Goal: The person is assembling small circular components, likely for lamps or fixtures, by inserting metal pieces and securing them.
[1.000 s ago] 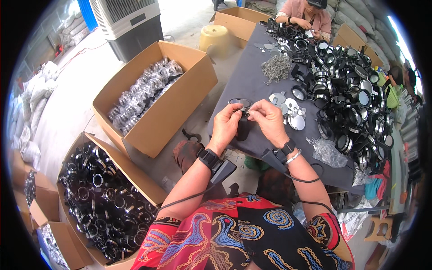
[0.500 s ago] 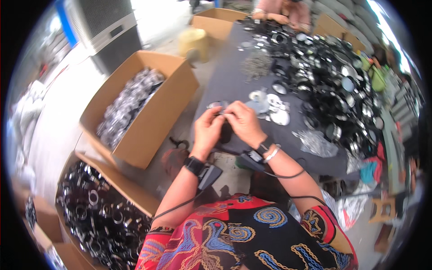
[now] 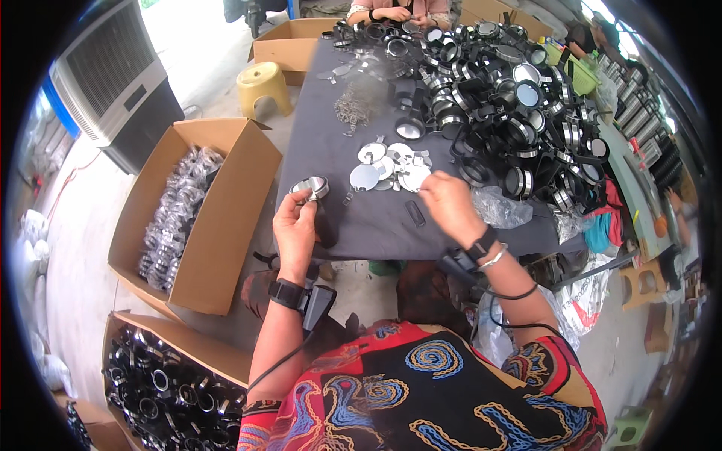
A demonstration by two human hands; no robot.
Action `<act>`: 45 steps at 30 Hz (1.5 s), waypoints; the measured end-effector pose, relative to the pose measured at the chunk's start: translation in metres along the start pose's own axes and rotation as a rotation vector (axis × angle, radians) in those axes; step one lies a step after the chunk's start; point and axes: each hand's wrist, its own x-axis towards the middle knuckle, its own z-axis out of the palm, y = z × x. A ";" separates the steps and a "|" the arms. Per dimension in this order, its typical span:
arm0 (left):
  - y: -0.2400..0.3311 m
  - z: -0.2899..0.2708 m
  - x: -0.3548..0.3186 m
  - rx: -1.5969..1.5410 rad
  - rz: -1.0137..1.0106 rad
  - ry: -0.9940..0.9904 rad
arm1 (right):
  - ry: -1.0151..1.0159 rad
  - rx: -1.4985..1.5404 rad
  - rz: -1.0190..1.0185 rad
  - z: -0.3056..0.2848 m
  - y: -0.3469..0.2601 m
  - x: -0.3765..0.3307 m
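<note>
Near the table's front left, my left hand [image 3: 294, 229] is closed around a round metal-rimmed piece [image 3: 310, 186] with a black handle-like part hanging below it. The piece stands upright, metal top facing up. My right hand [image 3: 455, 209] is bent over the right side of a pile of flat round discs [image 3: 365, 177], white and silvery with small tabs. Its fingertips are pressed together at the edge of a disc; whether they grip it is hidden. Between my hands lies a small dark oblong part [image 3: 415, 213] on the grey cloth.
A large heap of black metal-rimmed pieces [image 3: 519, 139] covers the right of the table. Small metal parts [image 3: 352, 109] lie beyond the discs, clear plastic bags [image 3: 502, 207] at right. Cardboard boxes [image 3: 226, 248] stand left, beside a yellow stool [image 3: 263, 89]. A person [image 3: 398, 13] works opposite.
My hands, together at the table's near edge before, have parted. The left has moved left with the metal-rimmed piece; the right has gone right to the discs. The view has shifted.
</note>
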 end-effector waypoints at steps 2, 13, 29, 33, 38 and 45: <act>-0.002 0.001 0.001 -0.012 0.008 -0.004 | -0.094 -0.180 0.053 -0.011 0.027 -0.012; 0.000 -0.012 -0.005 -0.002 0.001 -0.026 | -0.195 -0.464 -0.084 0.002 0.035 -0.025; 0.002 0.006 0.004 0.056 0.020 -0.064 | -0.269 -0.431 -0.144 -0.011 0.063 -0.020; 0.004 0.004 0.004 -0.014 0.007 -0.055 | -0.119 0.138 -0.053 -0.013 0.065 -0.014; 0.000 -0.002 0.002 -0.026 -0.021 -0.043 | -0.417 0.767 0.454 -0.015 0.031 -0.008; 0.001 0.000 0.002 -0.075 -0.026 -0.063 | -0.417 1.075 0.322 0.018 -0.038 0.007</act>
